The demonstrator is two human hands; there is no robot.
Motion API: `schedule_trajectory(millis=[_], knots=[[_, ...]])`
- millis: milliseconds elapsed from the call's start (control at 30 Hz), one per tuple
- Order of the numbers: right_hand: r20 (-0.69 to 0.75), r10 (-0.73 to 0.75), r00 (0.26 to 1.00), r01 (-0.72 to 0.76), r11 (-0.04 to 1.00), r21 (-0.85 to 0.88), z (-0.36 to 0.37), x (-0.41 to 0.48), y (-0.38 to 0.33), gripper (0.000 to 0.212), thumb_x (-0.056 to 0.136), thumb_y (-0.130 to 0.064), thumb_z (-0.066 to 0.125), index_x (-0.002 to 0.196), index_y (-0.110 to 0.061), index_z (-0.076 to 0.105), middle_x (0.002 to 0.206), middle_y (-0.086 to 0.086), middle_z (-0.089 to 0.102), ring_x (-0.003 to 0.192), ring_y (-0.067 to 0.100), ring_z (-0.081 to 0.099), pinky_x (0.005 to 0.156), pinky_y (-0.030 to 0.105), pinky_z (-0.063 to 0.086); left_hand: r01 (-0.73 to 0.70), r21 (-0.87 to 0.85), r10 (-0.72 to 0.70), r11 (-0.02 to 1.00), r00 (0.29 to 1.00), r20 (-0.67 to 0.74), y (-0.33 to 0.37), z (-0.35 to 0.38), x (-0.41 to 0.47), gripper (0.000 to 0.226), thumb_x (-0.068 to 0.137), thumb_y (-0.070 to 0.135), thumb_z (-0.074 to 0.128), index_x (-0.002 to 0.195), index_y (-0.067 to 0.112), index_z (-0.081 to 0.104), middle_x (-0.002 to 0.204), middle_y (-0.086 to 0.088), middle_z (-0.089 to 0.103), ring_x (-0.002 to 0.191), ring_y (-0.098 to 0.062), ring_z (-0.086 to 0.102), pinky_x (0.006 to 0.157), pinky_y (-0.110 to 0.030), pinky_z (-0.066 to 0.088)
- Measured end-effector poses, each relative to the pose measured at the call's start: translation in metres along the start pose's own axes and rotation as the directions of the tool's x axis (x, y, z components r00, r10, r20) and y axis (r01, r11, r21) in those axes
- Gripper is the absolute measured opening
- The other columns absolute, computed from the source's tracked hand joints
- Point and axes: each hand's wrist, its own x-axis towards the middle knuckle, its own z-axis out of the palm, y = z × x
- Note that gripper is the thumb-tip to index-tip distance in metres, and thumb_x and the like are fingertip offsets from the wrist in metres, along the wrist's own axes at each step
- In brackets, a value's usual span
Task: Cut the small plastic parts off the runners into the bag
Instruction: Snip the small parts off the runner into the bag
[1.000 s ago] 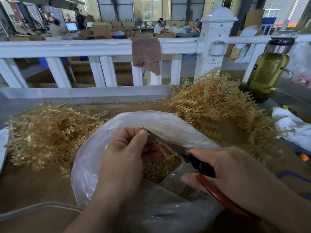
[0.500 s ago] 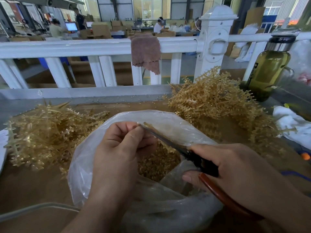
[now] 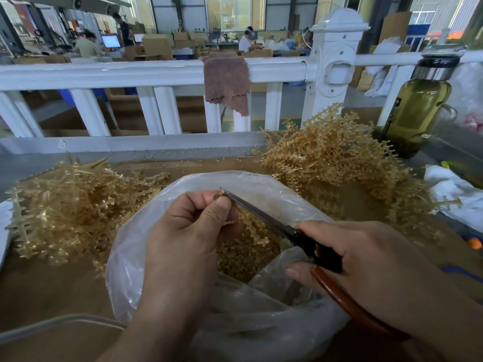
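Mid-cut. Left hand (image 3: 188,231) over mouth of bag (image 3: 146,257), fingers (image 3: 206,197) curled, thumb and forefinger pinching top of one runner (image 3: 257,237); rest of it hangs into bag. Right hand (image 3: 366,257) wrapped round handles of scissors (image 3: 261,215); blades look nearly closed, tip right at left fingertips. Cut parts (image 3: 243,265) heaped inside bag. Left pile (image 3: 73,205) and right pile (image 3: 339,163) of runners flank bag on desk (image 3: 39,291). Next, likely: snip on down held runner, keep it over opening, mind thumb.
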Motion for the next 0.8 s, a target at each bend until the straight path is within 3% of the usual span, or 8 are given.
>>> schedule_trajectory(millis=[233,500,633,800], knots=[[0.030,0.005,1.000,-0.006,1.000,0.016,-0.0020,0.0002,-0.0011,0.062,0.070,-0.084,0.032,0.098,-0.036,0.060,0.077,-0.018,0.063,0.073,0.002,0.059,0.063,0.025,0.047,-0.015,0.086,0.019,0.996,0.999,-0.041,-0.0003,-0.0026,0.0011,0.018,0.094,0.020,0.068,0.078,0.025,0.074,0.079,-0.003,0.075,0.074,-0.015,0.074,0.078,-0.039,0.057],[0.040,0.009,0.999,-0.010,0.999,0.034,-0.0035,-0.0016,-0.0032,0.052,0.072,-0.083,0.035,0.094,-0.039,0.053,0.075,-0.016,0.060,0.073,0.004,0.058,0.062,0.025,0.046,-0.014,0.111,0.017,0.994,1.000,-0.023,-0.0005,-0.0034,0.0010,0.010,0.084,0.031,0.072,0.083,0.022,0.075,0.086,-0.004,0.077,0.078,-0.016,0.075,0.081,-0.044,0.059],[0.022,-0.001,1.000,0.000,1.000,0.016,-0.0027,-0.0013,-0.0029,0.054,0.073,-0.080,0.037,0.093,-0.035,0.059,0.072,-0.015,0.060,0.069,0.005,0.058,0.060,0.027,0.046,-0.036,0.149,0.040,0.988,0.999,-0.022,-0.0013,-0.0035,0.0004,0.011,0.079,0.036,0.069,0.082,0.027,0.075,0.082,0.000,0.076,0.076,-0.014,0.074,0.076,-0.039,0.059],[0.003,-0.011,1.000,0.011,0.999,0.030,-0.0039,-0.0017,-0.0008,0.055,0.072,-0.078,0.041,0.090,-0.031,0.063,0.068,-0.013,0.060,0.065,0.008,0.058,0.057,0.031,0.047,-0.092,0.238,0.099,0.967,0.995,-0.019,-0.0011,-0.0034,-0.0008,0.003,0.086,0.030,0.074,0.083,0.032,0.075,0.080,0.004,0.076,0.074,-0.014,0.075,0.073,-0.037,0.058]])
